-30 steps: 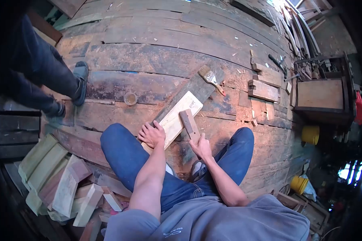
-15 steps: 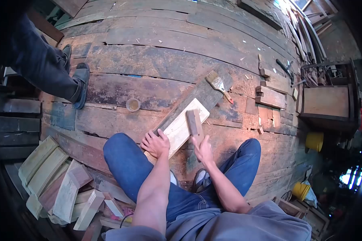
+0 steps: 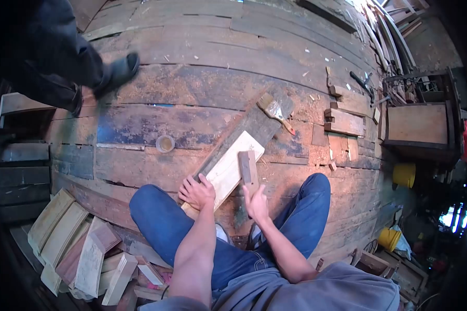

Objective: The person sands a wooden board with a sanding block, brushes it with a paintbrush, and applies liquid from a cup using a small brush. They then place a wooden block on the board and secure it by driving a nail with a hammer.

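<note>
A pale board (image 3: 227, 168) lies slanted on a longer dark plank (image 3: 259, 122). My left hand (image 3: 198, 193) rests on the near end of the pale board, fingers spread over its left edge and touching the plank. Closed round the lower end of a brown wooden block (image 3: 248, 168) is my right hand (image 3: 256, 201); the block's upper end is over the pale board's right edge. A paintbrush (image 3: 275, 111) lies on the far end of the dark plank. To the left, a small cup (image 3: 165, 144) stands on the floor.
Another person's leg and shoe (image 3: 118, 75) are at the upper left. Cut wood pieces (image 3: 91, 256) are piled at the lower left. Blocks (image 3: 345, 123), a dark tool (image 3: 363, 85) and a wooden cabinet (image 3: 417, 124) are on the right, with yellow containers (image 3: 403, 175) beyond.
The other person's foot has lifted and swung right, blurred. The view has shifted slightly. My right hand and the block sit slightly lower against the pale board.
</note>
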The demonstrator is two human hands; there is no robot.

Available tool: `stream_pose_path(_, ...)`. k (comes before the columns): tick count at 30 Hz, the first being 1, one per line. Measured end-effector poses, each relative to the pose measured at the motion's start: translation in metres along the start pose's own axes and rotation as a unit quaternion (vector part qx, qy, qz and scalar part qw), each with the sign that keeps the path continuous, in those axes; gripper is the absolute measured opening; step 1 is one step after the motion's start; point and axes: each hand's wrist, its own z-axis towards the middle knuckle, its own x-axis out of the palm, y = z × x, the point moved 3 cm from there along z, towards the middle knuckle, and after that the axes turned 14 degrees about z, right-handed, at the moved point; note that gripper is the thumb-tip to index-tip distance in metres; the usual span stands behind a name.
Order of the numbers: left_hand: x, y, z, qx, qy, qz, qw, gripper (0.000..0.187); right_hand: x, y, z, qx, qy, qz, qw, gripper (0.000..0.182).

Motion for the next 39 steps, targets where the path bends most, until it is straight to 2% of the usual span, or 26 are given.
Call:
stream_pose_path(1, -0.003, -0.001, 0.000, 0.002, 0.000, -0.008, 1.000, 0.043, -0.003, -0.002, -0.009, 0.018, 0.018, -0.005, 1.000, 0.075)
stream_pose_path(4, -0.007, -0.001, 0.000, 0.012, 0.024, 0.009, 1.000, 0.042, 0.001, 0.016, 0.044, -0.004, -0.007, -0.002, 1.000, 0.075)
stream_pose_path(8, -0.002, 0.000, -0.001, 0.011, -0.005, -0.014, 1.000, 0.042, 0.005, 0.029, 0.066, -0.016, -0.017, 0.041, 0.999, 0.074)
stream_pose_path(9, 0.000, 0.000, -0.001, 0.011, -0.010, -0.012, 1.000, 0.042, 0.000, 0.030, 0.048, 0.042, 0.011, 0.058, 0.997, 0.076)
stream_pose_path(11, 0.004, 0.001, -0.001, 0.013, -0.021, -0.009, 1.000, 0.043, 0.004, 0.003, 0.007, 0.034, 0.014, 0.022, 0.999, 0.081)
stream_pose_path(14, -0.003, -0.002, -0.001, 0.003, 0.020, 0.014, 1.000, 0.045, 0.004, -0.015, -0.012, 0.042, 0.038, -0.022, 0.998, 0.084)
stream_pose_path(15, -0.005, -0.001, 0.000, 0.007, 0.046, 0.022, 0.999, 0.045, -0.001, -0.008, -0.006, 0.036, 0.040, -0.010, 0.999, 0.079)
stream_pose_path(19, 0.001, 0.001, -0.002, 0.009, -0.008, -0.013, 1.000, 0.042, -0.003, 0.030, 0.059, 0.003, -0.005, 0.010, 1.000, 0.071)
stream_pose_path(22, -0.005, 0.000, 0.000, 0.001, 0.006, -0.010, 1.000, 0.042, -0.008, 0.031, 0.063, 0.005, 0.011, 0.005, 1.000, 0.070)
stream_pose_path(25, 0.001, 0.002, -0.001, 0.007, -0.002, -0.014, 1.000, 0.043, -0.014, -0.007, 0.008, 0.015, 0.023, 0.005, 1.000, 0.074)
stream_pose_path(28, -0.001, 0.000, 0.000, 0.003, 0.004, -0.015, 1.000, 0.043, -0.027, -0.008, -0.011, 0.028, 0.051, -0.045, 0.997, 0.075)
stream_pose_path(31, -0.002, 0.000, 0.000, -0.003, 0.001, -0.013, 1.000, 0.045, -0.026, 0.018, 0.029, 0.031, 0.043, -0.044, 0.998, 0.074)
stream_pose_path(34, -0.008, 0.002, -0.004, -0.005, 0.019, -0.008, 1.000, 0.046, -0.016, 0.030, 0.067, -0.007, 0.035, -0.030, 0.999, 0.074)
stream_pose_path(37, 0.002, 0.001, -0.001, 0.010, -0.020, -0.012, 1.000, 0.043, -0.027, 0.006, 0.033, -0.026, 0.025, -0.039, 0.999, 0.073)
stream_pose_path(39, 0.001, 0.001, 0.000, 0.009, -0.014, -0.021, 1.000, 0.042, -0.033, -0.008, 0.018, -0.011, 0.032, -0.061, 0.998, 0.075)
